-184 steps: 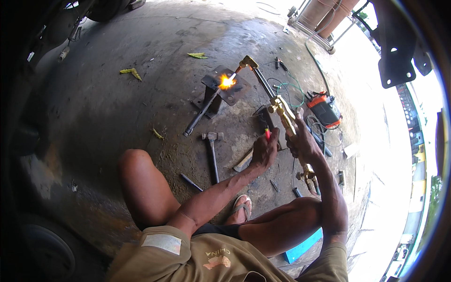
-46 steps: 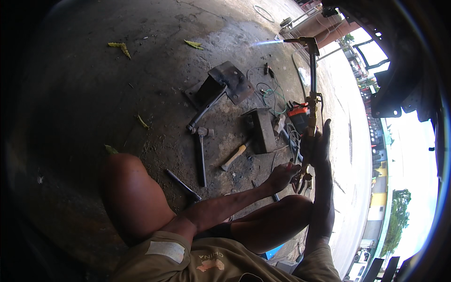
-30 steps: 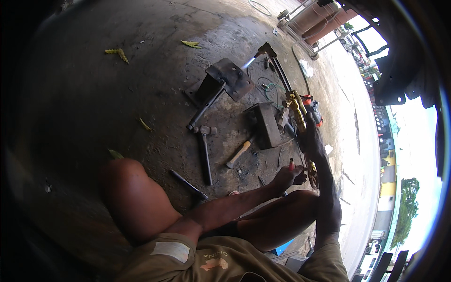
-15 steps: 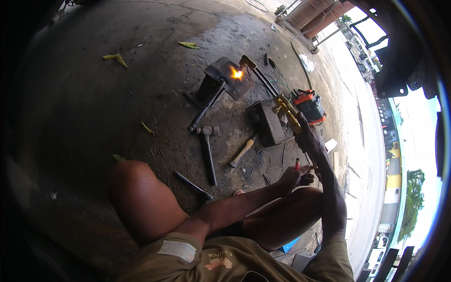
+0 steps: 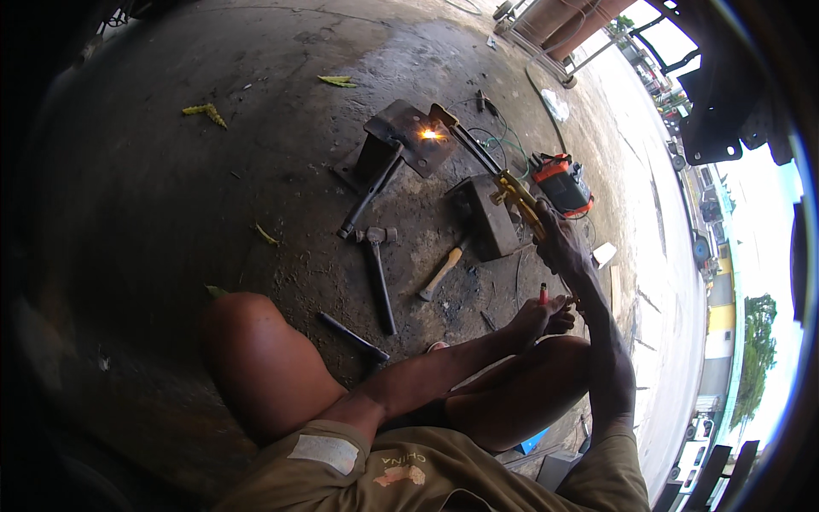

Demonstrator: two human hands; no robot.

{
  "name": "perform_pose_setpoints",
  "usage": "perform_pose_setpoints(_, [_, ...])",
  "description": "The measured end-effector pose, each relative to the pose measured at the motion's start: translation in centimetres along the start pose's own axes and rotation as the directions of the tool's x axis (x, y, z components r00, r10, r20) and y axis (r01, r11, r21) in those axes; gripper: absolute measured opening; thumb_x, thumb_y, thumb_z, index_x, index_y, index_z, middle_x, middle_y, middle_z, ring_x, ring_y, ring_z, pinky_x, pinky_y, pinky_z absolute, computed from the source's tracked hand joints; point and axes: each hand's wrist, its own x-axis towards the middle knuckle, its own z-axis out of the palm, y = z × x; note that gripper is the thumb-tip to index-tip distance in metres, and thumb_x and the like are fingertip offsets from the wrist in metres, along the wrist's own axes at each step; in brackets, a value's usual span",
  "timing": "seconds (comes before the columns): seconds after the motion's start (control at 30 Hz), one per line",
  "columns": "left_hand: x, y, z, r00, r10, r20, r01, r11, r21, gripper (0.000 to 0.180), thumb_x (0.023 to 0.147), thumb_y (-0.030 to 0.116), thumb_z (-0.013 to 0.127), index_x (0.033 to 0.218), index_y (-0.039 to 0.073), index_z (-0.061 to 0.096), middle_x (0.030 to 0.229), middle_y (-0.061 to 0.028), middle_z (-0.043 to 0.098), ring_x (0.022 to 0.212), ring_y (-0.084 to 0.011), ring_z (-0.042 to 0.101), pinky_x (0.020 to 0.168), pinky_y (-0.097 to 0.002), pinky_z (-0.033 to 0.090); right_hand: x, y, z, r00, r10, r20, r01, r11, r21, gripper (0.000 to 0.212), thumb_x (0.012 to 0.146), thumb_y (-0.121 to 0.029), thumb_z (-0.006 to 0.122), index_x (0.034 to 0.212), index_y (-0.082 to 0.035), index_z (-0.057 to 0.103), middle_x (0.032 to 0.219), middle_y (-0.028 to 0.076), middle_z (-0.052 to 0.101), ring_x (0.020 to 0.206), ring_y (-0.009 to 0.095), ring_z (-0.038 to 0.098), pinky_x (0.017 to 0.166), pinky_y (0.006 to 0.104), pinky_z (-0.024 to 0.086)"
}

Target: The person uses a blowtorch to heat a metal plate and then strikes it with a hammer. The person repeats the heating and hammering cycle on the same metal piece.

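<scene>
My right hand (image 5: 559, 245) is wrapped round the handle of a brass cutting torch (image 5: 516, 192), whose long twin tubes reach up and left to a bent head. Beyond that head, an orange-white glow (image 5: 430, 135) burns on the top plate of a rusty steel bracket (image 5: 401, 119). Closer to me, below the right hand, my left hand (image 5: 539, 317) is closed with a red lighter (image 5: 543, 293) standing up from it. A dark bar-like tool (image 5: 373, 189) leans with one end against the bracket.
On the concrete floor lie a steel-headed hammer (image 5: 380, 273), a wooden handle (image 5: 442, 271) beside a dark steel box section (image 5: 490, 224), and a short metal rod (image 5: 351, 335). An orange-and-black machine (image 5: 563, 183) with cables sits at right. A hose (image 5: 543, 104) runs toward a wheeled cart (image 5: 533, 43).
The glow on the plate has become smaller and flatter. Both hands keep their holds, and the whole view has shifted slightly.
</scene>
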Motion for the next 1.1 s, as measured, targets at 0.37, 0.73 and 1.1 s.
perform_pose_setpoints(0.37, [0.2, 0.0, -0.1, 0.999, -0.031, 0.041, 0.033, 0.999, -0.035, 0.036, 0.104, 0.032, 0.051, 0.125, 0.004, 0.058, 0.105, -0.0111, 0.066, 0.095, -0.0202, 0.066, 0.088, -0.0339, 0.054, -0.4, -0.2, -0.3, 0.998, 0.054, 0.016, -0.052, 0.997, -0.064, 0.081, 0.088, -0.082, 0.039, 0.071, -0.006, 0.060, 0.055, 0.000, 0.048, 0.046, 0.011, 0.049, 0.043, 0.0285, 0.036])
perform_pose_setpoints(0.73, [0.6, 0.2, -0.3, 0.999, -0.019, 0.032, 0.020, 0.999, -0.037, 0.036, 0.103, 0.033, 0.053, 0.120, 0.002, 0.060, 0.104, -0.0127, 0.067, 0.095, -0.0219, 0.068, 0.087, -0.0342, 0.055, 0.0, 0.1, -0.5, 1.000, 0.020, 0.008, -0.020, 0.998, -0.064, 0.083, 0.087, -0.083, 0.038, 0.071, -0.004, 0.058, 0.056, 0.000, 0.049, 0.045, 0.011, 0.048, 0.042, 0.0293, 0.037])
perform_pose_setpoints(1.1, [0.5, 1.3, -0.9, 1.000, 0.012, -0.004, -0.012, 0.999, 0.038, 0.041, 0.104, 0.036, 0.051, 0.121, 0.000, 0.059, 0.104, -0.0165, 0.069, 0.092, -0.0232, 0.069, 0.085, -0.0349, 0.055, -0.1, -0.4, -0.4, 1.000, 0.025, -0.019, -0.026, 0.999, -0.040, 0.085, 0.085, -0.085, 0.038, 0.071, -0.004, 0.059, 0.055, -0.001, 0.048, 0.045, 0.011, 0.049, 0.041, 0.0280, 0.038])
